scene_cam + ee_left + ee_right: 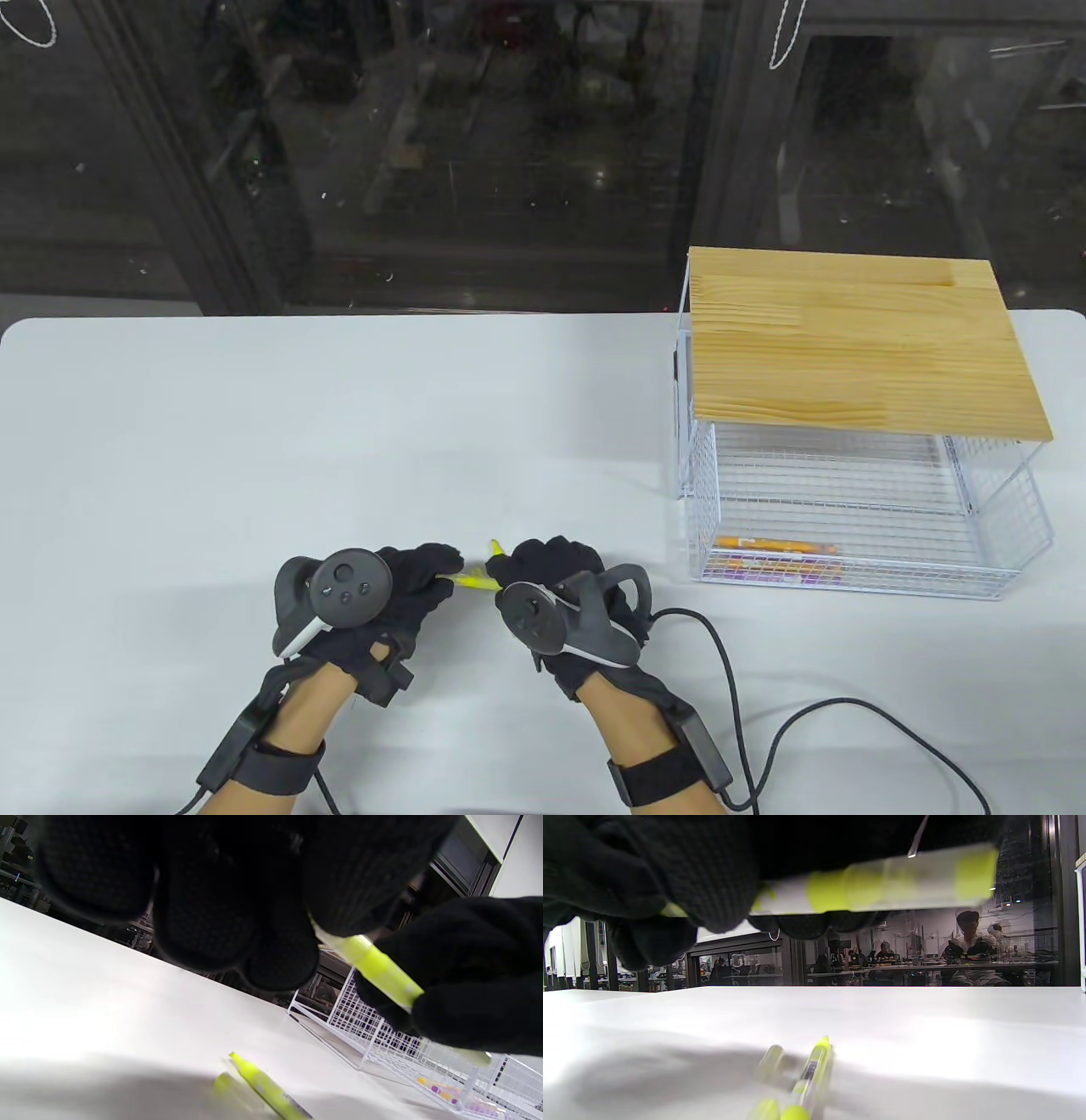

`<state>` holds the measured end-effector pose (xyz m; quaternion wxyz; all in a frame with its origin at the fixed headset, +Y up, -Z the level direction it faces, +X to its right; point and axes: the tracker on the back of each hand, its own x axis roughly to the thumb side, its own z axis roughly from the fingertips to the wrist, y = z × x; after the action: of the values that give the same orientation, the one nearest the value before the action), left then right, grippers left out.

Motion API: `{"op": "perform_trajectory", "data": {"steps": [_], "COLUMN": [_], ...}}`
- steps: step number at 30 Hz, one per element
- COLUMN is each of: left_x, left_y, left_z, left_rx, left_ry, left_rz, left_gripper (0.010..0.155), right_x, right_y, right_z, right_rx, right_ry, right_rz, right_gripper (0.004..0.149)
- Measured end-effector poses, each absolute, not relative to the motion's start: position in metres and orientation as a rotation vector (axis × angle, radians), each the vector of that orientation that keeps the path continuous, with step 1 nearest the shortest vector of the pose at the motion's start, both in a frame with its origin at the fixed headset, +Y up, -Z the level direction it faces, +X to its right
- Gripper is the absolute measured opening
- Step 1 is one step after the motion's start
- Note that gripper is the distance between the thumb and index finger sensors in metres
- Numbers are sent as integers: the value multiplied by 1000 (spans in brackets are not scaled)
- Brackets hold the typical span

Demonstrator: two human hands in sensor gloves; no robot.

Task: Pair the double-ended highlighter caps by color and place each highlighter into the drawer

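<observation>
White table before dark glass windows.

A lab or workshop is suggested. A plain white table is set against a dark glass partition that fills the upper half of the table view. Through the glass, in the middle and right of the right wrist view, long workbenches crowded with equipment are seen, with seated people at them. Cabling is trailed across the lower right of the table view.
</observation>
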<state>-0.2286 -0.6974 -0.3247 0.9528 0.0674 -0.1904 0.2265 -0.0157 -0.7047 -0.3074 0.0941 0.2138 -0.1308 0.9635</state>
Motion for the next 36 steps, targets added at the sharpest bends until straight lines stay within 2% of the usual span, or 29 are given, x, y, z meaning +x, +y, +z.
{"op": "perform_trajectory", "data": {"steps": [3, 6, 9, 17, 23, 36], "left_x": [-231, -238, -245, -254, -255, -255], "left_y": [-697, -691, -689, -687, -686, -687], "left_z": [-325, -324, -325, -327, -326, -327], "left_rx": [96, 164, 193, 205, 206, 168], "left_ry": [-371, -338, -313, -262, -252, -253], "left_rz": [480, 432, 412, 400, 395, 404], "left_gripper": [47, 51, 49, 47, 47, 47], "right_x": [-13, -7, 0, 37, 80, 162], "right_y": [-703, -696, -689, -652, -630, -635], "right_z": [-309, -308, -307, -294, -286, -293], "right_rx": [611, 583, 546, 380, 206, -166], "right_ry": [-373, -399, -439, -705, -840, -829], "right_rz": [2857, 2887, 2883, 2820, 2740, 2655], "right_gripper": [45, 44, 45, 45, 45, 44]}}
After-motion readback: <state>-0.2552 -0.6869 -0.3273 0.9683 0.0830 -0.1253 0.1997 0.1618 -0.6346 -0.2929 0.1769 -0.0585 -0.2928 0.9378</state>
